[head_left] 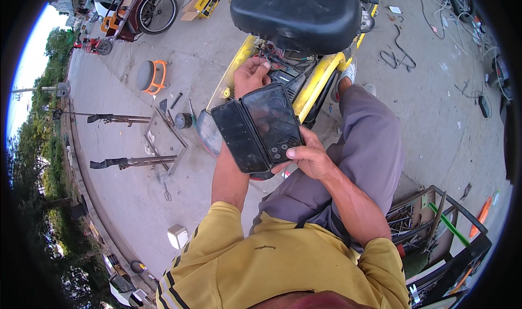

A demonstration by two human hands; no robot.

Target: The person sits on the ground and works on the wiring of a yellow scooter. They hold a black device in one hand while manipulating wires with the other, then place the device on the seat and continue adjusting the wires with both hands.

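My right hand (315, 158) grips a black phone in an opened folding case (269, 121), thumb over its lower right corner. Several small round marks show near that thumb. Behind the phone, my left forearm reaches forward, partly hidden by it. My left hand (252, 75) is closed, fingers curled, at the bundle of wires (277, 61) under the black seat (296, 15) of a yellow-framed scooter (318, 80). Whatever its fingertips pinch is too small to make out. A black box-like part (285, 79) sits among the wires, just right of this hand.
To the left are an orange-legged stool (152, 76), a metal frame (166, 138) and a dark round tin (183, 120). A three-wheeler (147, 13) and a yellow carton (204, 2) stand farther off. A tool rack (429, 227) is at lower right; cables (399, 53) lie on the right.
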